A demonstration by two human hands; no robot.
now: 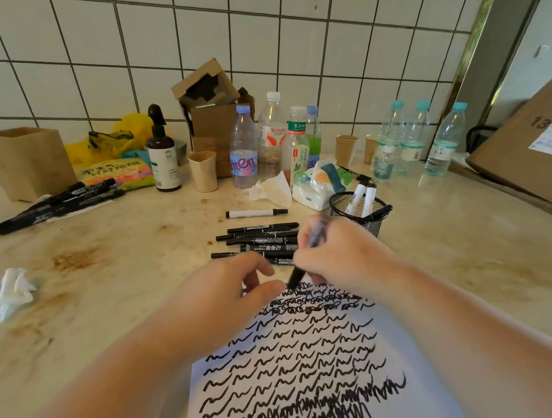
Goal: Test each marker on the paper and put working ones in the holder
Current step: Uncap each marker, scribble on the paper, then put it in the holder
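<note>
My right hand (338,256) grips a black marker (296,275), its tip down at the top edge of the white paper (308,360), which is covered with black squiggles. My left hand (237,287) rests on the paper's top left corner with fingers curled; whether it holds a cap I cannot tell. Several black markers (257,241) lie in a row just beyond my hands, and a white-barrelled marker (255,213) lies behind them. The black mesh holder (359,215), to the right, contains white markers and a dark one.
Another pile of black markers (54,204) lies far left near a wooden box (26,161). Bottles (271,138), cups (203,171), tissues (270,190) and cardboard boxes (212,116) crowd the back of the stained counter. A crumpled tissue (13,291) lies left.
</note>
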